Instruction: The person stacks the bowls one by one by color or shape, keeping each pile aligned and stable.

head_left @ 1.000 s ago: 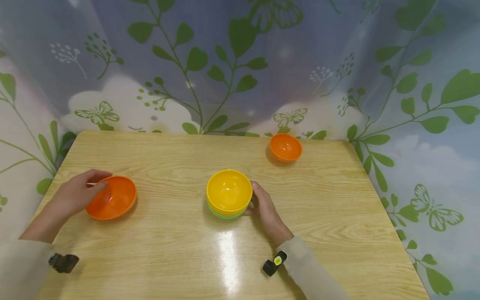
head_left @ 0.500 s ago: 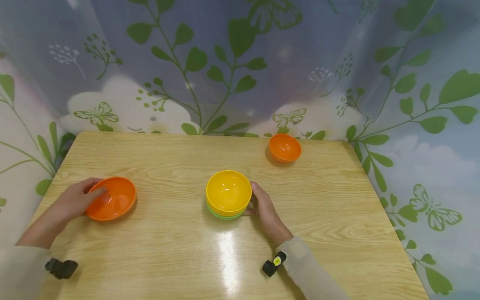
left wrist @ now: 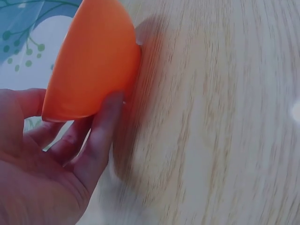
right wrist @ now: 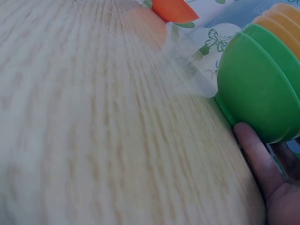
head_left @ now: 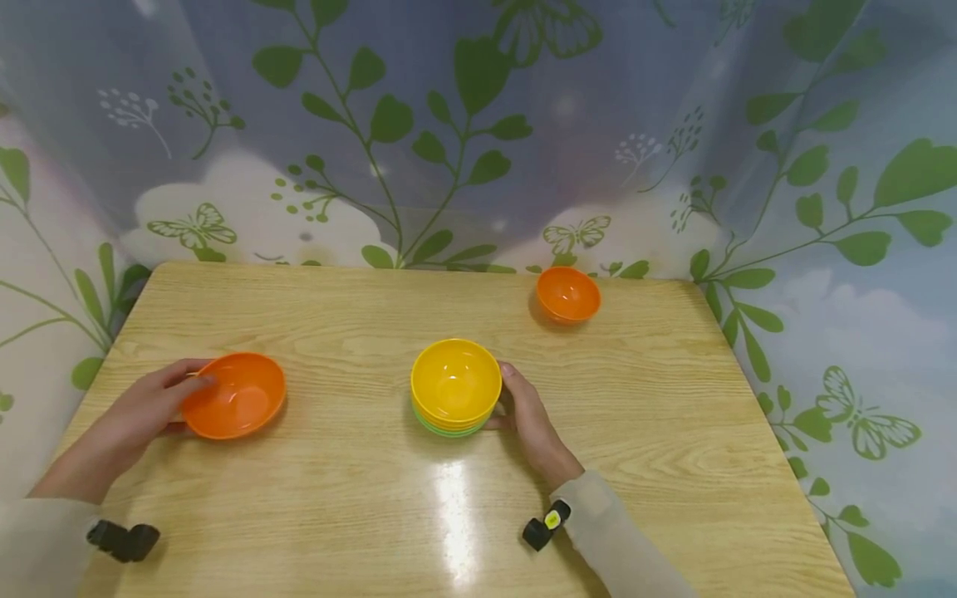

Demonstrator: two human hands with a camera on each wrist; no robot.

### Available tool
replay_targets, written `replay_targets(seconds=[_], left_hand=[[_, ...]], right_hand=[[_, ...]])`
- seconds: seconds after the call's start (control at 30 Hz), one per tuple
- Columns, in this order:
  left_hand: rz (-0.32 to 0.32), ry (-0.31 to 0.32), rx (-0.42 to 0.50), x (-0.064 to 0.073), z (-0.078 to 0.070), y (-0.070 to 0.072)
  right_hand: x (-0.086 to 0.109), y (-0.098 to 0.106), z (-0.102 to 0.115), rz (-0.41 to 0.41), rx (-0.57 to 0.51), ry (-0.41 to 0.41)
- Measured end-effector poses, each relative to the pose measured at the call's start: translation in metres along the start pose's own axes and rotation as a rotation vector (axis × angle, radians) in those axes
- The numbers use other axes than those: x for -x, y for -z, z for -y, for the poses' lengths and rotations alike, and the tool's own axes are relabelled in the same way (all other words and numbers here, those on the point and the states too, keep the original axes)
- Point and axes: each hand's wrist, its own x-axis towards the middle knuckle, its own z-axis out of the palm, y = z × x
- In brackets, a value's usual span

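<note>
My left hand (head_left: 160, 394) grips an orange bowl (head_left: 242, 403) on the left, thumb over the rim on the inside. Its fingers support the outer wall, as the left wrist view shows. The bowl (left wrist: 96, 61) has its foot close over the wood. At the middle stands a stack of bowls (head_left: 456, 384), yellow ones on top of green ones (right wrist: 258, 84). Around the stack's right side my right hand (head_left: 532, 423) is placed, thumb by the top rim and a fingertip near the green foot. Part of those fingers is hidden behind the stack.
A second orange bowl (head_left: 568, 296) stands near the back edge of the wooden table (head_left: 336, 498), right of the stack. Patterned curtains (head_left: 449, 208) hang behind the table and at both sides. Each wrist carries a small black camera (head_left: 123, 540).
My left hand has shifted its hold along the rim, and the orange bowl has moved slightly right. The right hand and the stack have stayed in place.
</note>
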Motion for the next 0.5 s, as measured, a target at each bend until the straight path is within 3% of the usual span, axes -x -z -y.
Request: replay_targets(seconds=[0.27,0.5], left_hand=[[0.054,-0.009,0.178,-0.005,-0.004,-0.013],[0.086,-0.024,0.212,-0.011,-0.015,-0.026]], right_hand=[[-0.001,0.001,0.000,-0.003,0.004,-0.007],[-0.001,0.000,0.000,-0.004,0.003,-0.006]])
